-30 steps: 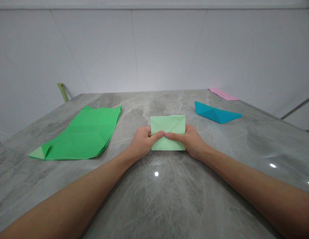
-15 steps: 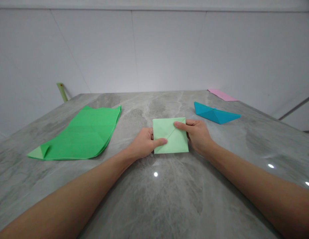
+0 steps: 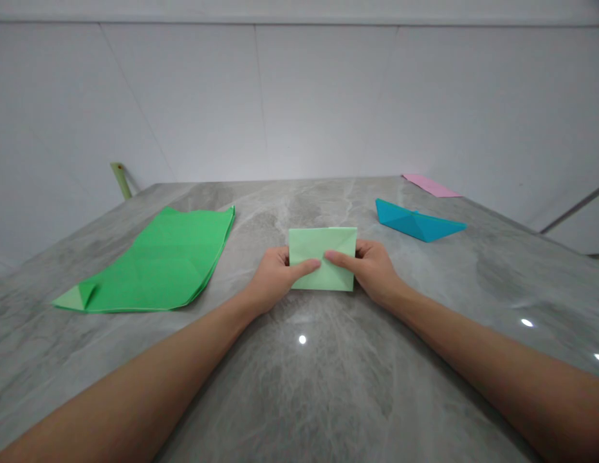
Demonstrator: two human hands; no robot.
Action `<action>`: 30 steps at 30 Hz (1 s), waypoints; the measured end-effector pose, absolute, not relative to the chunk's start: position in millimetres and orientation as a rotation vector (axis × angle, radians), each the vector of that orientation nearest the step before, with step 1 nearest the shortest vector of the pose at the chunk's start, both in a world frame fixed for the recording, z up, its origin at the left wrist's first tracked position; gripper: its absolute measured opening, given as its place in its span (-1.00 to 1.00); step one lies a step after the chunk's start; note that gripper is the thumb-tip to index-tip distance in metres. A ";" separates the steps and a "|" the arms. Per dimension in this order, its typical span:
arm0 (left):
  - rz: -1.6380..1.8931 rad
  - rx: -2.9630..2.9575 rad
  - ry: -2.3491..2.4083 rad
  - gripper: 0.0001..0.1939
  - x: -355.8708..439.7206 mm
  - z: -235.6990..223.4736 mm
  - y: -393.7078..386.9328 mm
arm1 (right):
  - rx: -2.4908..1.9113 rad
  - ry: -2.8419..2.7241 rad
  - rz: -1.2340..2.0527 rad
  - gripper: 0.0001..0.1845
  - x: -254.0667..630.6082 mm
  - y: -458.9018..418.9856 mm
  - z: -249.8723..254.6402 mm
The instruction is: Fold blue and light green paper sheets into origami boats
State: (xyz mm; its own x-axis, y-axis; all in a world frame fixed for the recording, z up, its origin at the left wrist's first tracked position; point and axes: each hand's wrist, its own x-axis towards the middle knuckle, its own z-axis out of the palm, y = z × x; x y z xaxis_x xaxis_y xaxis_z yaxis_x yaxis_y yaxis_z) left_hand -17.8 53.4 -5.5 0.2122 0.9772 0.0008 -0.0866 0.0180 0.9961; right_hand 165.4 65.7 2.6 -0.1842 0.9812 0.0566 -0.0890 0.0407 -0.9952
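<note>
Your left hand (image 3: 273, 280) and right hand (image 3: 371, 270) both on a pale green folded paper (image 3: 322, 247), one at each short side. The paper sits near the middle of the grey veined stone counter (image 3: 299, 386), a wide rectangle with its long side across you. Cannot tell whether its near edge rests on the stone or is slightly lifted

Fingers narrow on the paper, pinching it from both sides. Left thumb (image 3: 306, 267) and right thumb (image 3: 338, 259) lie across its upper face, tips almost touching near the centre. Your other fingers go behind the paper or under it, mostly hidden, so their exact placing cannot be told

To your left, well apart from the hands, a large green paper sheet (image 3: 159, 263) lies flat and creased, with a small pale green folded corner (image 3: 76, 297) at its near left end

To your right, a blue paper boat (image 3: 415, 222) lies on its side. Beyond it, a pink paper (image 3: 430, 185) lies at the far edge of the counter

Past the far left corner, a pale green strip (image 3: 120, 180) leans on the white wall (image 3: 299, 96)
</note>
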 end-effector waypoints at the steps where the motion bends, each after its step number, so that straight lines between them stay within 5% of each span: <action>1: 1.095 1.213 0.993 -0.69 -17.6 -5.1 53.2 | -1.035 -1.311 1.365 -0.70 164.2 64.0 3.0; 17: 0.976 1.043 0.920 -0.71 -18.5 -2.0 58.7 | -1.072 -1.048 1.296 -0.68 166.6 71.9 -1.6; 30: 0.937 1.066 0.891 -0.94 -21.2 -2.6 58.1 | -1.059 -0.874 1.274 -0.68 169.5 77.2 7.3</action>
